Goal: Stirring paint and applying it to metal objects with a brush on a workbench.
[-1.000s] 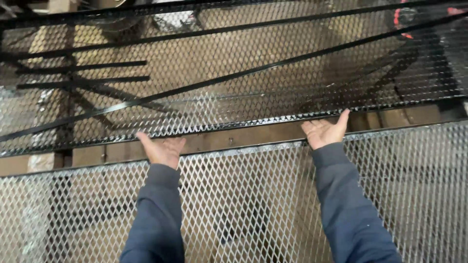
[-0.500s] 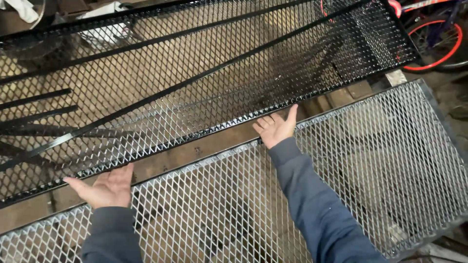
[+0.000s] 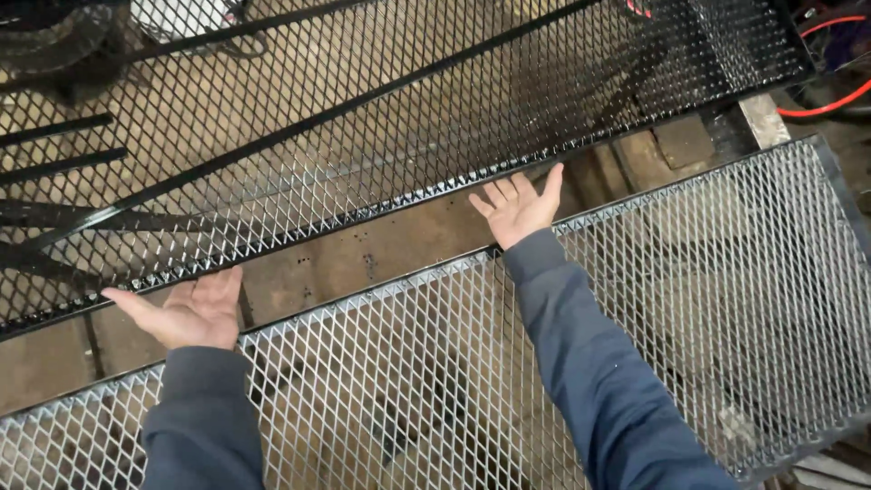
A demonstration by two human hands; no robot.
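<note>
Along the near edge of a black mesh panel, both hands are open, palms up, fingers spread under or against the panel's lower rail. Left hand sits at lower left, its fingertips at the rail, thumb pointing left. Right hand is farther along toward the centre, fingers extended up to the same rail. Neither hand is closed around anything; they appear to support or push the edge rather than grip it. Both arms wear dark blue sleeves. To handle the panel well, it would seem wise to keep the hands well apart, as they are, so the long panel stays level, and to keep the fingers flat on the smooth rail rather than in the sharp mesh openings. Below the hands lies a second, unpainted grey mesh panel, its black frame running just beside the wrists; the sleeves cross over it. Between the two panels shows a strip of brown tabletop. Black bars run diagonally under the black panel. A red hose curls at the upper right. Both panels are cut off at the picture edges, so their full length cannot be told. Whether the fingers truly touch the rail or only sit beside it is hard to make out, and what lies beneath the mesh is blurred.
</note>
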